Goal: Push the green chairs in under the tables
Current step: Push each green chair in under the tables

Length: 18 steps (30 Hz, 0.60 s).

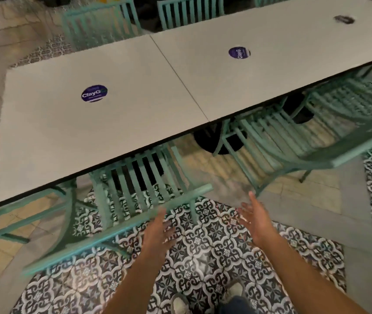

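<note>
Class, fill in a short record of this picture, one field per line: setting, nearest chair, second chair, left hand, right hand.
setting: white tables set end to end, patterned tile floor
nearest chair: green chair, seat partly under the table edge
second chair: green chair to the right, partly under the table
left hand: left hand open, near the nearest chair's back rail
right hand: right hand open, holding nothing

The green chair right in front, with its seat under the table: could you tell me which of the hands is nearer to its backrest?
Left. The left hand is at the top rail of the green chair, fingers straight. The right hand is off to the chair's right, above the patterned floor tiles.
</note>
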Tool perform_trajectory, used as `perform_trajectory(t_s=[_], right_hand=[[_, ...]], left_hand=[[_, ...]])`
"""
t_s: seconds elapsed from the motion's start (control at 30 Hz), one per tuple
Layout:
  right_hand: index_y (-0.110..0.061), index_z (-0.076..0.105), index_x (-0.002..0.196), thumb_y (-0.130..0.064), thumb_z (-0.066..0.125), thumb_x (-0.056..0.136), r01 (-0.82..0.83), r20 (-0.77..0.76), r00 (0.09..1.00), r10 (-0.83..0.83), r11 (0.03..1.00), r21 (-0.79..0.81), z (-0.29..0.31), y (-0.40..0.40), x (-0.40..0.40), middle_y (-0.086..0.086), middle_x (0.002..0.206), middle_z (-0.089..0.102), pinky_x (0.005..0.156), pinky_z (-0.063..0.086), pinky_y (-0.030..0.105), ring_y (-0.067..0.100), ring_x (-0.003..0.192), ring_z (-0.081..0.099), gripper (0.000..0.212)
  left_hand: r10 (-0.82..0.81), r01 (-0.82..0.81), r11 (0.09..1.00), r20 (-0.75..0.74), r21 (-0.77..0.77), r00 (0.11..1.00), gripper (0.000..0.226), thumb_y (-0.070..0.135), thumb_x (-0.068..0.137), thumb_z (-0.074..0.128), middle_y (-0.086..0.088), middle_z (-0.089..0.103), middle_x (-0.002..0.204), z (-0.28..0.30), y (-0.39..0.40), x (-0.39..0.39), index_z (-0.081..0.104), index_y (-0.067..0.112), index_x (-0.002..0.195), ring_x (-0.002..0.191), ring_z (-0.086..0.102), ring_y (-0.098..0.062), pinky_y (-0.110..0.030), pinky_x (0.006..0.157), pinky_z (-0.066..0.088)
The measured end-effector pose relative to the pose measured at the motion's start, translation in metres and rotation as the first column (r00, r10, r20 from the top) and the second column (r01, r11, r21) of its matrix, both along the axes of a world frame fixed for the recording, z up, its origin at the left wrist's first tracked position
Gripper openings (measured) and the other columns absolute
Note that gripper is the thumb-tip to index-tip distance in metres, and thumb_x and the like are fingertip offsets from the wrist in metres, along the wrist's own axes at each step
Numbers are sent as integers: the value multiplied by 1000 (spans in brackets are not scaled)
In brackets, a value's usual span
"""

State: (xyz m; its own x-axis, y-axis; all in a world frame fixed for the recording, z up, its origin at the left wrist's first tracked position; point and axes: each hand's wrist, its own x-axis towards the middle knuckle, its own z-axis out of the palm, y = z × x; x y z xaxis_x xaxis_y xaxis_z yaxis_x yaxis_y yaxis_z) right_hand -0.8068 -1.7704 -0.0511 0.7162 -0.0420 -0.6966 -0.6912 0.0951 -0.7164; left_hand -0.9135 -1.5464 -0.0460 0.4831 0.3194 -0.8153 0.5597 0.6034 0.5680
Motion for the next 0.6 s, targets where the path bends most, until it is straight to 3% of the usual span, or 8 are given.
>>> perform_trajectory(t_s=[0.07,0.13,0.2,0.3,0.37,0.47,0.6], right_hand=[[-16,45,133,-52,50,93,33,80,996,-24,994,-104,2,-42,9,13,134,53,102,41,53,31,117,53,54],[-22,46,133,-55,52,90,23,172,985,19,970,-241,8,-89,19,9,133,53,96,46,50,27,114,53,55],[-21,42,138,-55,55,89,19,249,966,74,936,-352,19,-138,31,8,133,51,89,48,39,27,116,52,61],[-12,45,138,-35,60,92,47,349,921,175,837,-545,42,-213,55,11,135,52,102,41,39,27,124,50,54],[-10,48,137,-32,63,91,62,382,880,283,729,-682,56,-256,73,12,136,53,105,40,41,26,124,50,53],[-12,47,138,-36,62,91,24,322,833,449,554,-832,81,-320,93,11,137,52,104,35,35,28,125,49,55],[-17,43,142,-43,57,92,25,278,806,522,440,-898,96,-379,126,4,141,47,103,34,30,23,129,44,57]], left_hand=[[-152,152,986,-3,62,988,47,39,94,58,-11,55,134,8,-33,31,50,12,132,122,52,-31,-50,101,41],[-367,362,901,-22,237,930,40,37,92,60,-8,58,130,17,-71,65,56,14,124,112,56,-25,-42,95,46],[-567,536,719,-73,443,821,37,38,92,60,-3,61,121,35,-113,99,59,16,121,102,56,-17,-31,83,47],[-771,638,444,-95,629,630,47,50,88,59,4,59,123,59,-181,148,54,25,129,107,56,-16,-31,92,43],[-854,652,239,-165,720,494,53,54,86,57,5,56,130,68,-217,182,50,29,132,114,54,-16,-37,99,44],[-891,543,-147,-350,827,291,56,51,90,54,2,52,137,84,-281,230,47,23,138,122,51,-17,-39,103,44],[-864,390,-403,-484,828,137,49,48,94,48,5,50,136,97,-357,279,46,25,137,122,50,-16,-37,99,45]])
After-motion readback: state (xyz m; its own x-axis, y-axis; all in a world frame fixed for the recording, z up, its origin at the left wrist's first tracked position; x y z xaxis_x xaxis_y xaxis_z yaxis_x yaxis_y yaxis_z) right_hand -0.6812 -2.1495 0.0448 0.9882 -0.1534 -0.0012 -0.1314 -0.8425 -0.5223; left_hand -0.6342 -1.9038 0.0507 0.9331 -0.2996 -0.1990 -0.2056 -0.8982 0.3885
